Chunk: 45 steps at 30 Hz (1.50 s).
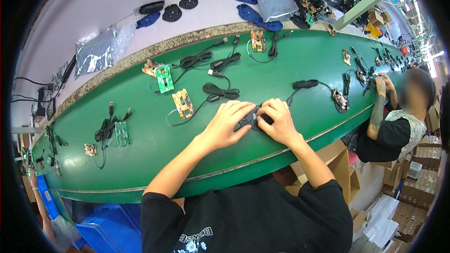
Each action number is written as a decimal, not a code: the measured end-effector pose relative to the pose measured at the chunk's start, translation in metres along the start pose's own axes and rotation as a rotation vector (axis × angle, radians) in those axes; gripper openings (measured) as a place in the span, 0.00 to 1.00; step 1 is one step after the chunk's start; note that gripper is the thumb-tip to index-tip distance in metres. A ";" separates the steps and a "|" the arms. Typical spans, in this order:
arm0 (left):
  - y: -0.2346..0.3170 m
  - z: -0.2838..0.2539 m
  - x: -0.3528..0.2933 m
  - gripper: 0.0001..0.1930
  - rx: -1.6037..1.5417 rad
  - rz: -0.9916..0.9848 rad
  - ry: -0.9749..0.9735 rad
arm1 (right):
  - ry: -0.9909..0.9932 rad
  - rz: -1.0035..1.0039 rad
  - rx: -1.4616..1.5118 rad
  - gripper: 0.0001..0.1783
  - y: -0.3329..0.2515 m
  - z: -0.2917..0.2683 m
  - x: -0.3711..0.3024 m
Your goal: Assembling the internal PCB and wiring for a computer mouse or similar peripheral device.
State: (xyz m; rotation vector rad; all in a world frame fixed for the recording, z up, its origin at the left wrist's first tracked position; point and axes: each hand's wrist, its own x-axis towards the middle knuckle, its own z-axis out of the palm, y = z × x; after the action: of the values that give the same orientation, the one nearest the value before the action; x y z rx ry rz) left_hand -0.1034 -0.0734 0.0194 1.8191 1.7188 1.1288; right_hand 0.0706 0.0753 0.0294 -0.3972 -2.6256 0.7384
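Toward the green counter's [234, 152] near edge, left hand [229, 121] and right hand [277, 121] clamped a black shell [253, 120], seemingly to steady it.

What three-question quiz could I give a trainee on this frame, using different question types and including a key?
1. True or false: the left hand and the right hand both touch the same dark piece.

2. Multiple choice: what is the main colour of the circuit board nearest the left hand?
a) blue
b) orange
c) purple

3. Fill in the blank: the large blue plastic bin is near the lower ____ of the picture.

Key:
1. True.
2. b, orange.
3. left.
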 end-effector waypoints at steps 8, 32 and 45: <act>-0.027 -0.027 -0.003 0.30 0.481 -0.089 0.346 | 0.275 0.113 0.144 0.17 0.034 -0.021 0.061; 0.108 -0.145 0.046 0.23 0.098 0.331 0.925 | 0.267 -0.382 0.255 0.28 -0.209 -0.184 0.160; 0.049 -0.017 -0.077 0.09 -0.136 -0.267 -0.029 | 0.051 0.203 -0.193 0.22 -0.063 -0.014 -0.082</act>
State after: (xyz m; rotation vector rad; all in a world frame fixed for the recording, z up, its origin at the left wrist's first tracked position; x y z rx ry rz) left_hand -0.0795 -0.1589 0.0446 1.4679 1.7594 1.0731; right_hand 0.1395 -0.0005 0.0516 -0.7370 -2.6422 0.5282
